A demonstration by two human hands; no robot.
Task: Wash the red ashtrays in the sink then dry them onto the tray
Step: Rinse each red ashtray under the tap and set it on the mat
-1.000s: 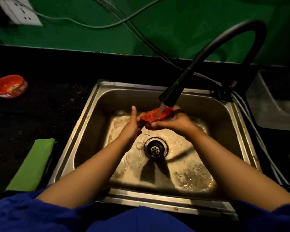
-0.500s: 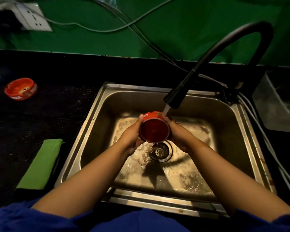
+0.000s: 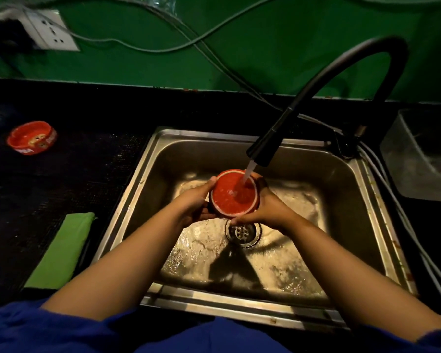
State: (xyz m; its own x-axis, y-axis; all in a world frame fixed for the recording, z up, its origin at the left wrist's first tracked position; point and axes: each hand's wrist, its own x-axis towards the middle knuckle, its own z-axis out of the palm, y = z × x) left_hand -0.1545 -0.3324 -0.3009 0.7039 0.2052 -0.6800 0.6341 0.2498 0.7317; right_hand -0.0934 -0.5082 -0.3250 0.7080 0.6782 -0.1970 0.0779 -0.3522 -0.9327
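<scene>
Green-painted wall (image 3: 278,54) and a black counter (image 3: 49,200) frame a steel sink (image 3: 140,200) at the centre of the frame, where a person in blue sleeves rinses a red ashtray (image 3: 227,200) under running water. Both hands hold the piece above the drain (image 3: 243,231). The left hand (image 3: 194,202) has its fingers curled round the ashtray's left edge, and the right hand (image 3: 269,210) cups its right and lower edge, fingers wrapped beneath. The ashtray is tipped so that a flat red face ringed in white, apparently the underside, looks up toward the camera. That angle lets the stream (image 3: 248,171) from the black gooseneck faucet (image 3: 313,100) strike the face squarely and run off into the basin rather than pool. Gripping only the rim keeps the face clear for the water.

A second red ashtray (image 3: 32,137) sits upright on the counter at the left of the frame, well apart from the sink; whether it has been washed cannot be told. A folded green cloth (image 3: 64,248) lies beside the sink's left rim, within easy reach, presumably for drying. A clear plastic container (image 3: 418,154) stands at the right edge, just beside the faucet base; it may be the tray, though that is uncertain. A wall socket (image 3: 54,31) at upper left and loose cables (image 3: 163,44) run across the wall. Washing is under way; drying has not begun.
</scene>
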